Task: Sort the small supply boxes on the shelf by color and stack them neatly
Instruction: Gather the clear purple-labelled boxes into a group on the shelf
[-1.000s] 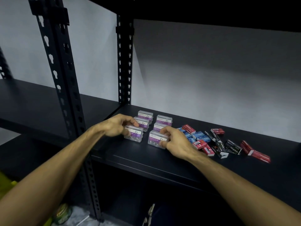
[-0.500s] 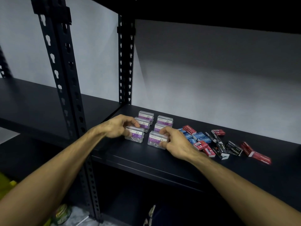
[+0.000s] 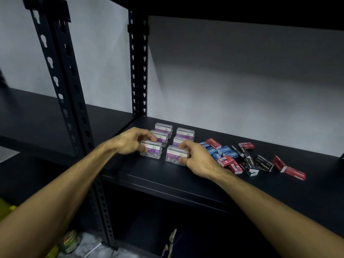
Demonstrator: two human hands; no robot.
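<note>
Head view: 6 clear purple-labelled boxes (image 3: 176, 156)

Black shelf (image 3: 167, 181) bears paper-clip boxes (image 3: 185, 133) (six) and staple boxes (image 3: 228, 151).

Covered boxes, unreadable print, clipped edges

The left hand (image 3: 130, 141) covers the left end of the nearest clear plastic paper-clip box with a purple label (image 3: 151, 150); the right hand (image 3: 195, 157) hides the right end of its neighbouring clear paper-clip box (image 3: 175, 156) and part of the small blue cardboard boxes (image 3: 226, 151). Print on the small black cardboard boxes (image 3: 260, 162) is too small to read. Both forearms run off the bottom of the frame; the yellow-green clutter (image 3: 68, 241) at lower left is blurred.
</note>
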